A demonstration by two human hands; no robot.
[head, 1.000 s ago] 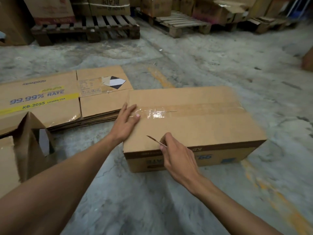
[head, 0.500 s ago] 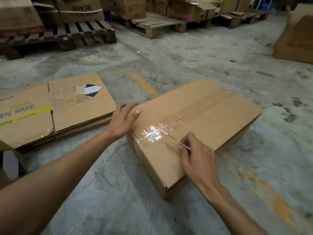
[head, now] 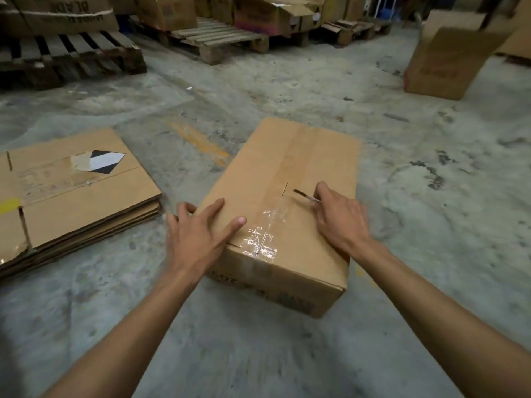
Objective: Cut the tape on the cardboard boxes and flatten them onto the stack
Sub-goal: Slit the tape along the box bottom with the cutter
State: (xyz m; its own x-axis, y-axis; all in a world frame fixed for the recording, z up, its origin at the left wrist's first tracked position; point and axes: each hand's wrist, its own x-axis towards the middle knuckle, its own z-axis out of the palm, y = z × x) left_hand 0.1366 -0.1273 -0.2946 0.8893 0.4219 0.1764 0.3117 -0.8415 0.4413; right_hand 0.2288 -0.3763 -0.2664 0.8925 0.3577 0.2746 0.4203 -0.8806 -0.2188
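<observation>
A sealed brown cardboard box (head: 316, 168) lies on the concrete floor, its long side running away from me. Clear tape (head: 265, 234) runs along its top seam and over the near edge. My left hand (head: 201, 234) rests flat on the box's near left corner, fingers spread. My right hand (head: 339, 216) is on the right of the seam, pinching a thin blade (head: 304, 195) whose tip points left toward the tape. A short slit shows in the seam just beside the tip. The stack of flattened boxes (head: 74, 196) lies to the left.
Wooden pallets (head: 218, 38) loaded with cartons line the back. Another pallet (head: 66, 58) stands at the far left. An upright brown box (head: 448, 58) is at the far right. Bare concrete floor (head: 431, 225) surrounds the box, with an orange paint mark.
The box has turned from crosswise to lengthwise in front of me. My left hand moved onto its near corner. My right hand with the blade shifted to the right of the seam.
</observation>
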